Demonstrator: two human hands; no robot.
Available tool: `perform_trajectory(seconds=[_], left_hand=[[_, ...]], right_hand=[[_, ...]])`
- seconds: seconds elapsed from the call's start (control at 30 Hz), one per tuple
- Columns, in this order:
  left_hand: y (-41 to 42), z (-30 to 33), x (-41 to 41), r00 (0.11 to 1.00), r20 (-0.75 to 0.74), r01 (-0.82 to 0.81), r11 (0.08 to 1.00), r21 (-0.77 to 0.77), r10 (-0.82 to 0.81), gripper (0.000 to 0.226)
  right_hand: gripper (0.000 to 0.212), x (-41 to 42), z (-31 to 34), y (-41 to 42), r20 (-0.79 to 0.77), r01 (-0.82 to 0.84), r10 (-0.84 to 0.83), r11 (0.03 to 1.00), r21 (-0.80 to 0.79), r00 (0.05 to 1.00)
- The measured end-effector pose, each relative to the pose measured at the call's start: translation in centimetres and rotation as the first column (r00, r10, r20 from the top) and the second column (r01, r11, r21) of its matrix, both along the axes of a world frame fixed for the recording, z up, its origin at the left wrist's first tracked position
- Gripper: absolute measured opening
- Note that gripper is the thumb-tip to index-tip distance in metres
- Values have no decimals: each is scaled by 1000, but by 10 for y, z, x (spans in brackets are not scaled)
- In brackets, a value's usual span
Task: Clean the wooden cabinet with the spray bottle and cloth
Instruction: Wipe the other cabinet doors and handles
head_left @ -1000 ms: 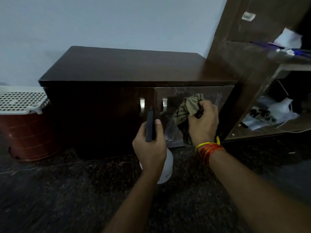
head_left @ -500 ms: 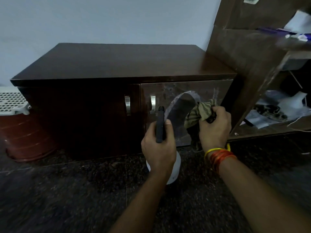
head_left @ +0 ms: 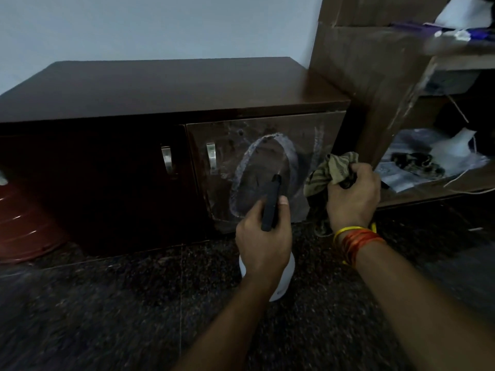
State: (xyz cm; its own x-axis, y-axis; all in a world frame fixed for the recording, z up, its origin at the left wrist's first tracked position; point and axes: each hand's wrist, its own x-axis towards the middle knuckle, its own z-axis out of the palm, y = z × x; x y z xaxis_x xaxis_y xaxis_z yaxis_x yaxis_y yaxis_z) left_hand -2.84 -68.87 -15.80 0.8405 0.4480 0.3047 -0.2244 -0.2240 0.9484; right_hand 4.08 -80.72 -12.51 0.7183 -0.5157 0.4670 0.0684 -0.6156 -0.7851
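The low dark wooden cabinet (head_left: 166,89) stands against the wall with two doors and metal handles. Its right door (head_left: 257,135) is wet, with an oval wipe streak in the middle. My left hand (head_left: 263,242) grips a spray bottle (head_left: 281,274), white below with a black head pointing at that door. My right hand (head_left: 352,196) holds a crumpled striped cloth (head_left: 330,171) at the door's right edge, beside the streak.
A tall brown shelf unit (head_left: 369,76) adjoins the cabinet on the right, its shelves cluttered with paper and bags. A red-brown bin (head_left: 24,218) sits on the floor at the far left. The floor is dark speckled stone (head_left: 134,303).
My right hand with the cloth swept from the door's centre to its right edge, leaving an oval streak. The view shifted so the cabinet sits further left. My left hand keeps the bottle.
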Motion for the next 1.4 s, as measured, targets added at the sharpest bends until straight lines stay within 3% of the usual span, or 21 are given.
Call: perform_trajectory(seconds=[0.33, 0.73, 1.13, 1.4], left_hand=[[-17, -37, -6, 994, -59, 97, 991, 96, -92, 43], [13, -81, -33, 965, -260, 4, 998, 56, 11, 44], [61, -87, -47, 957, -278, -75, 997, 18, 77, 40], [80, -73, -39, 959, -232, -175, 984, -40, 162, 26]], right_hand=[[31, -9, -6, -31, -75, 80, -80, 997, 0, 994], [32, -14, -15, -19, -118, 78, -76, 997, 12, 990], [37, -20, -28, 29, -161, 0, 6, 999, 38, 987], [36, -30, -40, 62, -203, -57, 68, 997, 56, 977]])
